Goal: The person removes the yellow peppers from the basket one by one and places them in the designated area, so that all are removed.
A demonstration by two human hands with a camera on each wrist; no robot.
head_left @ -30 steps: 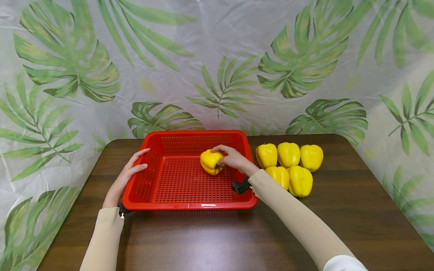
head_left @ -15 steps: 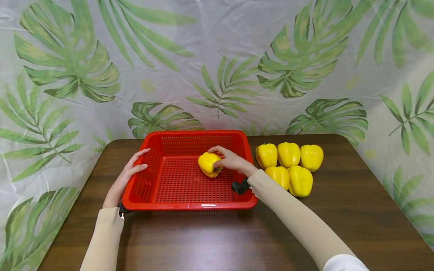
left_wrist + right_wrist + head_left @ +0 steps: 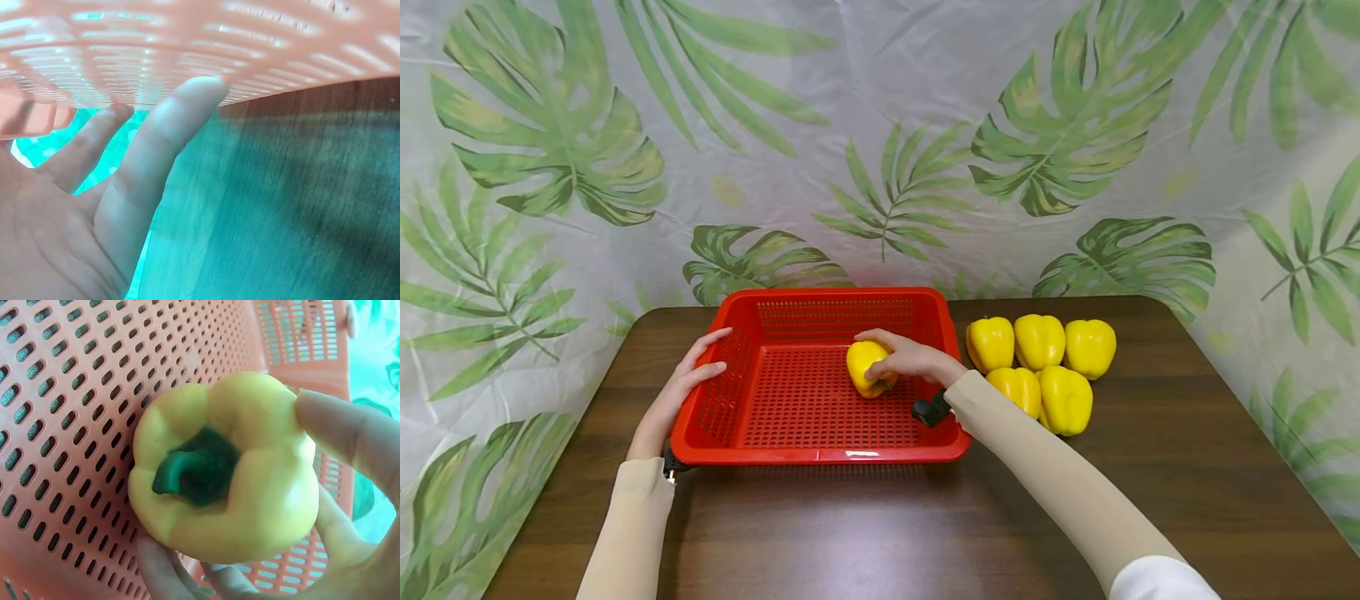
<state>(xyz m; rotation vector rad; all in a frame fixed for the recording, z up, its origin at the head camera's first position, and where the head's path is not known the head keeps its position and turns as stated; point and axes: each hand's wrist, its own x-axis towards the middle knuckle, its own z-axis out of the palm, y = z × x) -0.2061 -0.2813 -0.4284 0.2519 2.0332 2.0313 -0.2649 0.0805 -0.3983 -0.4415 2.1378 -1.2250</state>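
Note:
A red perforated plastic basket [image 3: 817, 456] stands on the table. Inside, toward its right side, my right hand [image 3: 917, 360] grips a yellow bell pepper [image 3: 863, 365]. The right wrist view shows the green stem of this bell pepper [image 3: 259, 500] facing the camera, thumb and fingers spread around its sides and the perforated basket floor [image 3: 62, 425] close behind. My left hand [image 3: 676, 387] rests at the basket's left rim, thumb and fingers extended across it. In the left wrist view, the thumb [image 3: 150, 156] reaches up to the perforated basket wall [image 3: 181, 47].
Several more yellow bell peppers [image 3: 1039, 342] sit together on the table just right of the basket, beside the right forearm. The dark wooden table [image 3: 865, 533] ends at the back near a leaf-patterned cloth [image 3: 917, 67].
The bell pepper in my right hand shifts slightly left, then back right and a little nearer, turning in the fingers. The left hand and the basket stay put.

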